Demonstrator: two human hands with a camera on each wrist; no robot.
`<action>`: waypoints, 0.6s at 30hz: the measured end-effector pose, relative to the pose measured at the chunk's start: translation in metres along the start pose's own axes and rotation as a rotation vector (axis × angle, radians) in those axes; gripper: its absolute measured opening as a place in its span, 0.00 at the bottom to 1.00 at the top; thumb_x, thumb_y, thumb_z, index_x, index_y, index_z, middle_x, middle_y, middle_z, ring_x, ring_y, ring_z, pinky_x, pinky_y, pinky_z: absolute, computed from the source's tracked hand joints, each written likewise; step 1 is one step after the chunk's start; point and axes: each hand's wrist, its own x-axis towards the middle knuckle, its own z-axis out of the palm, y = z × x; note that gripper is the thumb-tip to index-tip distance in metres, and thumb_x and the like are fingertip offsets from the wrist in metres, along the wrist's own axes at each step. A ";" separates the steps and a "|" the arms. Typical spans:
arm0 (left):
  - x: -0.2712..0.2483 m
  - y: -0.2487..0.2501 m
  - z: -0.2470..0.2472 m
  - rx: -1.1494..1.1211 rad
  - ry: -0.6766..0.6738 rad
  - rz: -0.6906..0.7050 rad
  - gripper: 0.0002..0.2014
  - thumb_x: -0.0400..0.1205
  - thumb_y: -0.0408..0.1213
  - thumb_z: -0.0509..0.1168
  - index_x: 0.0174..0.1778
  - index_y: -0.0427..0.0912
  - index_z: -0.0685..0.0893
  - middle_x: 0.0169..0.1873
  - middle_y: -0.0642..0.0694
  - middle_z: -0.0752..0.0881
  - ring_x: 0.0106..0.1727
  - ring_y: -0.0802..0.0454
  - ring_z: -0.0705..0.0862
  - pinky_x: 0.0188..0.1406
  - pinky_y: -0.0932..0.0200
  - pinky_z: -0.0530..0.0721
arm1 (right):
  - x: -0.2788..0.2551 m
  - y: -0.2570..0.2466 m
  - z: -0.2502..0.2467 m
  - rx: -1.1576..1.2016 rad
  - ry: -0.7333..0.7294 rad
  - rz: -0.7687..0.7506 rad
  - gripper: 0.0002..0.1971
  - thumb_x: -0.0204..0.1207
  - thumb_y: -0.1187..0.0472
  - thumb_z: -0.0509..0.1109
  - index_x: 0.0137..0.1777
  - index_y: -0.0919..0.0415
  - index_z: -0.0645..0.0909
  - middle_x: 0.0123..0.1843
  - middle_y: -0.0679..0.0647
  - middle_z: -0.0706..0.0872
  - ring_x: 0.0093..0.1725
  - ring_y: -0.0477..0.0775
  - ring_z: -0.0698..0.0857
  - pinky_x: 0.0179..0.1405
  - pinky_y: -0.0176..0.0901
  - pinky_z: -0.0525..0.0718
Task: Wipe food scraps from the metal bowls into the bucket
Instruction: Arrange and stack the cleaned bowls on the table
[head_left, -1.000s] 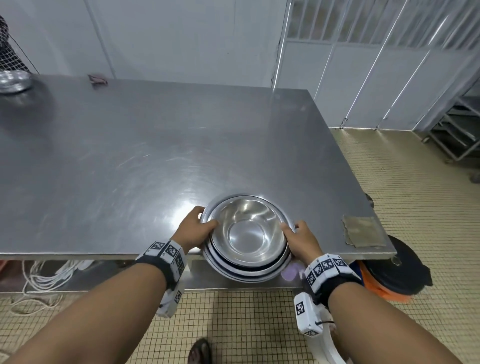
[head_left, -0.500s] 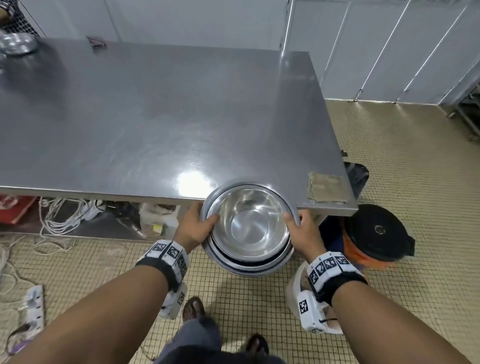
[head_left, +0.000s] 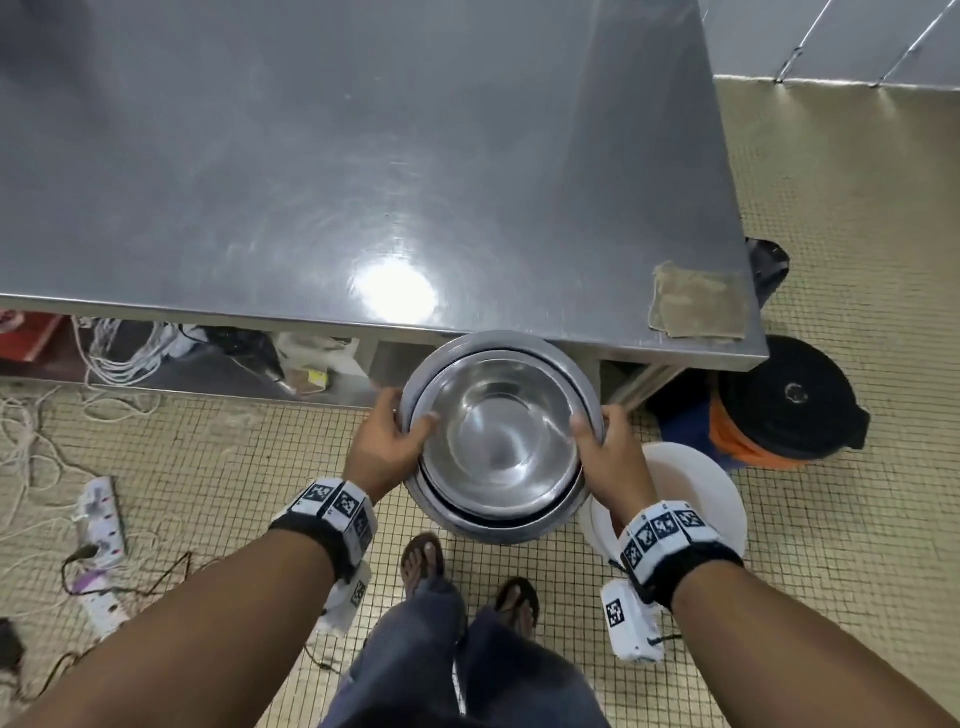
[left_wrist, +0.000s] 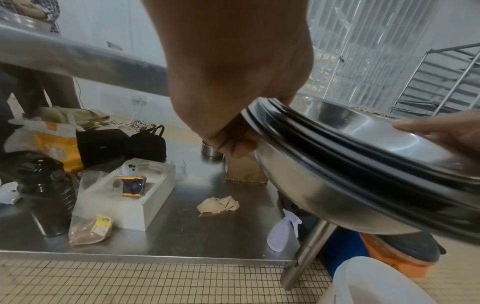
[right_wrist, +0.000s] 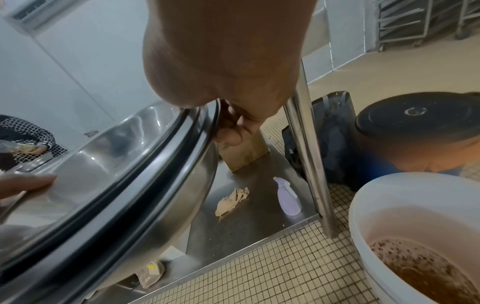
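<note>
**Stack of bowls held off the worktop, beside the bucket**

The steel worktop (head_left: 363, 156) is brushed and scratched, with a bright glare near its front edge and a flat, drab cloth (head_left: 698, 306) on its right corner. The floor (head_left: 831, 208) is small pale-yellow tiles; white panelled walls close the room behind.

The nested metal bowls (head_left: 498, 436), round and shiny, hang in the air in front of the worktop's edge, over the floor. The left hand (head_left: 387, 447) grips their left rim, thumb inside; the right hand (head_left: 605, 457) grips the right rim the same way. The white bucket (head_left: 696, 488) stands on the floor just right of the bowls.

Only the right wrist view looks into the bucket (right_wrist: 415, 236): brown, speckled liquid. The wrist views also show the lower shelf (left_wrist: 207, 226), with a crumpled rag (left_wrist: 218, 205), a pale spray bottle (left_wrist: 281, 232), a white box and bags. From the head view alone come loose cables and a power strip (head_left: 98, 514) on the floor, and a black lid (head_left: 789, 400) on an orange tub.
</note>
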 end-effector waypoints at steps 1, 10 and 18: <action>0.004 -0.005 0.001 -0.004 -0.003 -0.004 0.15 0.82 0.55 0.72 0.60 0.59 0.77 0.47 0.50 0.92 0.45 0.51 0.94 0.45 0.39 0.94 | 0.002 0.001 0.003 -0.007 0.011 -0.012 0.16 0.88 0.42 0.62 0.63 0.53 0.73 0.49 0.49 0.85 0.47 0.48 0.85 0.45 0.50 0.82; 0.024 -0.044 -0.003 0.100 -0.064 0.026 0.18 0.84 0.54 0.70 0.64 0.54 0.73 0.44 0.47 0.91 0.36 0.49 0.93 0.32 0.42 0.94 | 0.001 0.018 0.041 -0.119 0.061 0.039 0.12 0.90 0.43 0.58 0.62 0.50 0.66 0.45 0.43 0.83 0.41 0.37 0.80 0.35 0.35 0.69; 0.036 -0.072 -0.016 0.174 -0.134 -0.021 0.20 0.83 0.64 0.67 0.64 0.59 0.73 0.48 0.54 0.90 0.43 0.53 0.93 0.41 0.41 0.94 | -0.003 0.022 0.073 -0.104 0.075 0.130 0.15 0.89 0.44 0.61 0.64 0.54 0.69 0.44 0.44 0.83 0.43 0.41 0.82 0.35 0.33 0.70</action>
